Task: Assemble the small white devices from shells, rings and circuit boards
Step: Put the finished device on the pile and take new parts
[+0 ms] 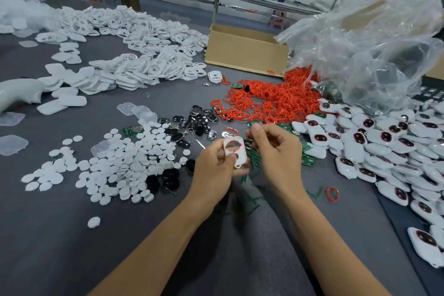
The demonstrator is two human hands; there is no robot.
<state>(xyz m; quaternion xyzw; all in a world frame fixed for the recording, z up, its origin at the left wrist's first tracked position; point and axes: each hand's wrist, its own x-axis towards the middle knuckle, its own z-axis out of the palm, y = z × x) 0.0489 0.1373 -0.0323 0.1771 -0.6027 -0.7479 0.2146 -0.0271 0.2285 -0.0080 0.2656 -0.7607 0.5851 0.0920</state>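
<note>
My left hand (215, 163) pinches a white shell (235, 151) with two openings, a red ring showing inside it. My right hand (276, 146) is just right of the shell, fingers curled; whether it holds a small part I cannot tell. Beyond the hands lies a heap of red rings (269, 98). Green circuit boards (307, 160) are scattered under and right of my hands. Empty white shells (134, 50) are piled at the far left. Finished white devices (374, 149) are heaped on the right.
White round discs (115, 166) and black button pads (201, 118) cover the grey table to the left. An open cardboard box (245, 53) stands at the back. A large clear plastic bag (365, 43) rises at the right. A loose red ring (332, 193) lies near my right forearm.
</note>
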